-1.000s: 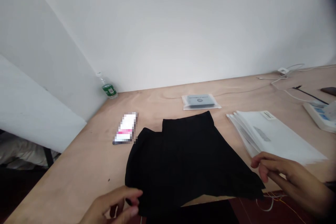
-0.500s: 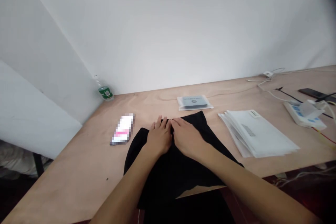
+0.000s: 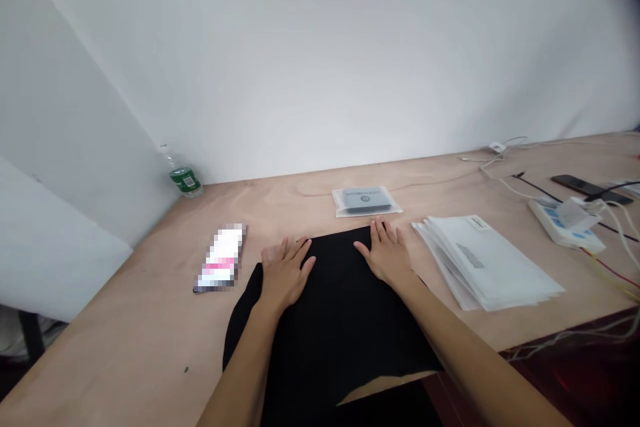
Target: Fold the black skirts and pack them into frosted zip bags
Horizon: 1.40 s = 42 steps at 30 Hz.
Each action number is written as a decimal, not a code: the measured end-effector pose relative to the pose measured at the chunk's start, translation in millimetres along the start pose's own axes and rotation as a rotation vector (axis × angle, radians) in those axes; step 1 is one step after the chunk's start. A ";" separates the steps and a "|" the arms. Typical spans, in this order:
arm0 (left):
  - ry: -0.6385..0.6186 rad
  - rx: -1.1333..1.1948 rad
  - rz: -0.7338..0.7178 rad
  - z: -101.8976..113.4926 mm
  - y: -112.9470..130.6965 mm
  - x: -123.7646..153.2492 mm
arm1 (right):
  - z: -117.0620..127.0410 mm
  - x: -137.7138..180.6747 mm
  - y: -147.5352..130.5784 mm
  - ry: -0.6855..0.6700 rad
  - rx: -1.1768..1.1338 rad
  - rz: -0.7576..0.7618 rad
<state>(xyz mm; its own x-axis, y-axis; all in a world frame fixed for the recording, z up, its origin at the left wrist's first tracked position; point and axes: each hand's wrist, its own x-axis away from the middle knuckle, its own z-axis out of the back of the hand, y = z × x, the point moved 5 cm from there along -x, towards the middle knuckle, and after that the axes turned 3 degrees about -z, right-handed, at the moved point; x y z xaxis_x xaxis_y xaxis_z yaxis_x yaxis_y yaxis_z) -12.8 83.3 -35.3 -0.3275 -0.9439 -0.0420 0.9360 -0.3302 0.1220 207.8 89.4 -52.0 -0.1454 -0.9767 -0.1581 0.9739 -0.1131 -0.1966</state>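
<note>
A black cloth garment (image 3: 340,327), probably a skirt, lies spread on the plywood table (image 3: 150,320) and hangs over its near edge. My left hand (image 3: 285,273) rests flat on its upper left part, fingers spread. My right hand (image 3: 385,253) presses on its upper right edge, with the fingertips near the waistband. Neither hand grips the cloth. The garment's lower part is hidden by my forearms and the table edge.
A pixelated packet (image 3: 220,258) lies left of the garment. Behind it is a clear bag (image 3: 367,202) with a grey item. On the right are a stack of white plastic sleeves (image 3: 480,263), a power strip (image 3: 563,227), cables and a phone (image 3: 585,187). A green-labelled bottle (image 3: 184,177) stands in the far left corner.
My hands have moved apart from the middle of the garment's top edge towards its two sides. The cloth now lies flatter, and the view has shifted slightly.
</note>
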 end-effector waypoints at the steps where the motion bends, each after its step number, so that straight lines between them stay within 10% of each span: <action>1: 0.001 0.005 0.004 0.0 -2.8 1.2 | -0.9 -0.8 2.7 0.003 0.000 -0.016; 16: -0.015 0.079 -0.008 16.2 8.5 6.7 | 17.0 -0.8 -3.1 0.085 -0.323 -0.046; 23: -0.125 0.167 -0.179 46.0 54.8 54.6 | 22.4 -36.1 -44.6 -0.006 -0.819 -0.144; 29: -0.247 0.359 -0.158 48.1 45.0 94.1 | 6.4 -64.5 -59.1 -0.055 -1.184 -0.338; 37: 0.255 0.844 0.146 58.5 -5.6 101.5 | 68.6 -10.0 -31.0 0.076 -1.555 -0.373; 42: 0.487 1.066 0.401 85.3 -33.4 92.5 | 97.3 45.7 -5.4 -0.167 -1.670 -0.378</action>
<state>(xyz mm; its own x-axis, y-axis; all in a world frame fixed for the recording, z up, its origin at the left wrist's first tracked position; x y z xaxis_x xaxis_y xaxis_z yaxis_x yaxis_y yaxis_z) -85.4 7.1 41.4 0.2538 -0.9553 -0.1517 0.3121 -0.0676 0.9476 212.9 27.6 36.0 -0.1823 -0.9619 0.2036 -0.3448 -0.1314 -0.9294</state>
